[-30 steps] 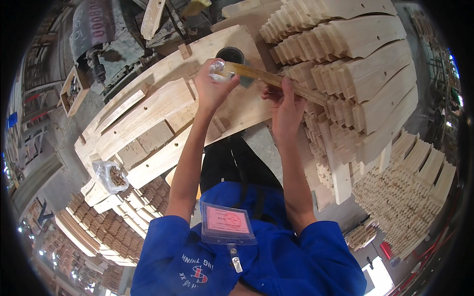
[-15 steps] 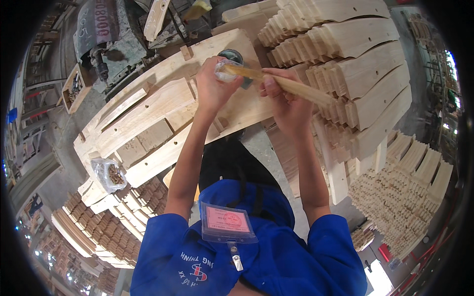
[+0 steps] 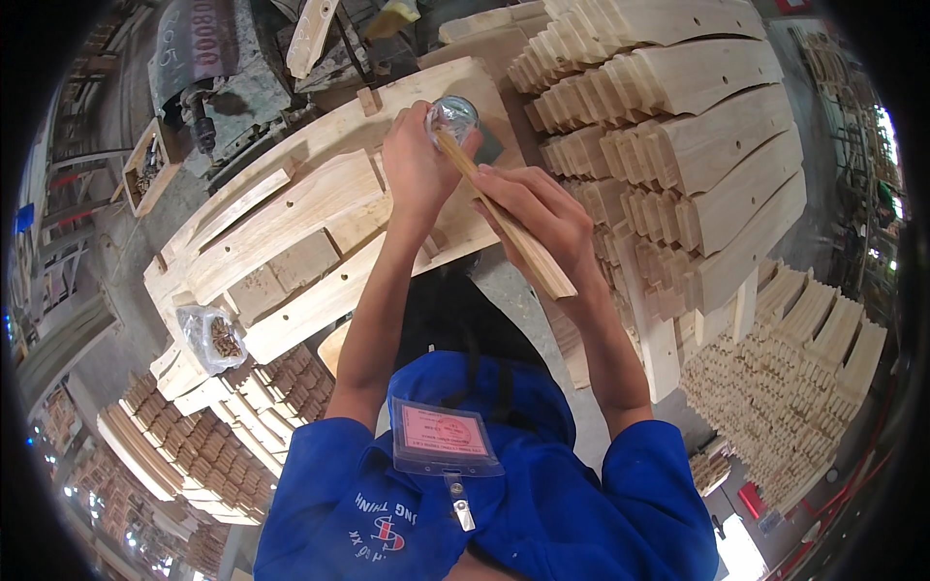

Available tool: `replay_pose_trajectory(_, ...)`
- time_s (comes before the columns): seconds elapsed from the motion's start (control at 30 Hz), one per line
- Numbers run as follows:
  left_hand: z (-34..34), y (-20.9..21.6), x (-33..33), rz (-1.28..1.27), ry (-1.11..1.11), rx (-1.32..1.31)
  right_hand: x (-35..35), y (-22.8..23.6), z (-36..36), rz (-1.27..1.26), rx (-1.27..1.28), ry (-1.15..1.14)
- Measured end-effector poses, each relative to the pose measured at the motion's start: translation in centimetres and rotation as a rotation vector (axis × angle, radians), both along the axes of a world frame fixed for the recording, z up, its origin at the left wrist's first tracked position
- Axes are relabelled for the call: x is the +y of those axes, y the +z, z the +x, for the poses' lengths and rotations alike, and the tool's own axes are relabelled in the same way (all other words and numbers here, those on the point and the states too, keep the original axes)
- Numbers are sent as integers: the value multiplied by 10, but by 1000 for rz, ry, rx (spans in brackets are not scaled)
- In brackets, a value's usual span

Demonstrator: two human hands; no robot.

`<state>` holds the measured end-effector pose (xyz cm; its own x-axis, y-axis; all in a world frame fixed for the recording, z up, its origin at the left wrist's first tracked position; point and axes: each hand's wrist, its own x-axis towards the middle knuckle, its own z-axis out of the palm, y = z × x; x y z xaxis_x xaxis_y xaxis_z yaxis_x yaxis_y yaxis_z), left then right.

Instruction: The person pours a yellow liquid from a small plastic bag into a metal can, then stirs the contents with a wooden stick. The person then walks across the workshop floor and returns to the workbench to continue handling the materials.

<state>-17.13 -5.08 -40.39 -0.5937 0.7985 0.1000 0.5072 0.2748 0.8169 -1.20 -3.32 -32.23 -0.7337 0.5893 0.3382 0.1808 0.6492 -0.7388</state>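
— Where are the hands?

— Both sit upper centre of the frame. The left hand is curled around a small clear round container, fingers closed on its side, holding it just above the pale wooden workpiece. The right hand pinches a flat wooden stick, fingers wrapped along its middle.

— And the stick itself?

— It runs diagonally — its upper end meets the container's mouth, its lower end juts toward the centre right. Whether the tip is inside the container cannot be told.

— What lies around them?

— At the upper right, stacks of curved wooden parts with drilled holes. At the left edge of the workpiece, a small plastic bag of dark bits. Along the lower left, rows of notched wooden pieces.
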Motion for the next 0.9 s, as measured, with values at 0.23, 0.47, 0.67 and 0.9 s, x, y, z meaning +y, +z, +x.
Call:
replay_pose_trajectory(0.23,0,-4,2,-11,9,119,0,8,3,-16,30,-79)
replay_pose_trajectory(0.47,0,-9,2,-135,3,49,8,10,14,-181,-29,-36)
replay_pose_trajectory(0.67,-5,-34,3,-179,37,48,22,6,14,-340,-43,-136)
replay_pose_trajectory(0.9,-9,-63,-11,-56,112,-52,40,-27,-5,-641,354,-455)
